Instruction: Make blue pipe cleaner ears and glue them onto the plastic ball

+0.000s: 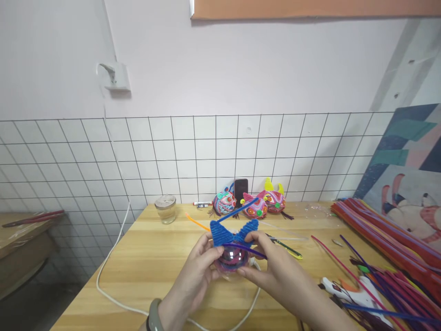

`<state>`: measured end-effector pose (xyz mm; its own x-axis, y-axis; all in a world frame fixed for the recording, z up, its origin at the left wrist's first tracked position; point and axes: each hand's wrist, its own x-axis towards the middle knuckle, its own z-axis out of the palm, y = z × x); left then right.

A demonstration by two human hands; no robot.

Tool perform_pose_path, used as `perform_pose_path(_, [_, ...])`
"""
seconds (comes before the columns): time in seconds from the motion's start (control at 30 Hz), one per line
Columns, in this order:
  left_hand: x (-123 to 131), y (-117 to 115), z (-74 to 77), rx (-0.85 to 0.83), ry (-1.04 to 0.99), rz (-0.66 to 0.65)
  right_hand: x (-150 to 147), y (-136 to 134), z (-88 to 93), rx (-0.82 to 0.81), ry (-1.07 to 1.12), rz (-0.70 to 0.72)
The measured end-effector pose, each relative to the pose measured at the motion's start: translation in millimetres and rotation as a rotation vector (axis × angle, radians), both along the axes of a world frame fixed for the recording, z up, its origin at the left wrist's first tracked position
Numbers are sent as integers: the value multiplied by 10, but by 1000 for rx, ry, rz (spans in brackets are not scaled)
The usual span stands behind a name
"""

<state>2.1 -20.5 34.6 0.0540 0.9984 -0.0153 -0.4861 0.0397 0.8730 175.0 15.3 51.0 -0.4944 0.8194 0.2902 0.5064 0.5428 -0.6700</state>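
Note:
Between my two hands is a clear plastic ball (234,258) with dark pink and purple inside. Two blue ear shapes of coiled pipe cleaner (221,234) stand up at its top. My left hand (200,264) is closed round the ball's left side, thumb near the base of the left ear. My right hand (267,262) grips the other side, with its fingertips at the right ear and its thumb low on the ball. A purple pipe cleaner (246,249) runs across the ball's upper front. Whether it is attached, I cannot tell.
Several decorated balls (255,205) and a black phone (241,189) stand by the wall. A glass jar (165,209) is at the back left. A yellow cutter knife (288,249), a white glue gun (358,294) and pipe-cleaner bundles (389,234) lie right. A white cable (117,301) crosses the front.

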Motion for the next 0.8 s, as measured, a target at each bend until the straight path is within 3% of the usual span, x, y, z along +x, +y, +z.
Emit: perform_pose_path(0.8, [42, 4, -59, 81, -74, -12, -28, -69, -14, 145, -101, -37])
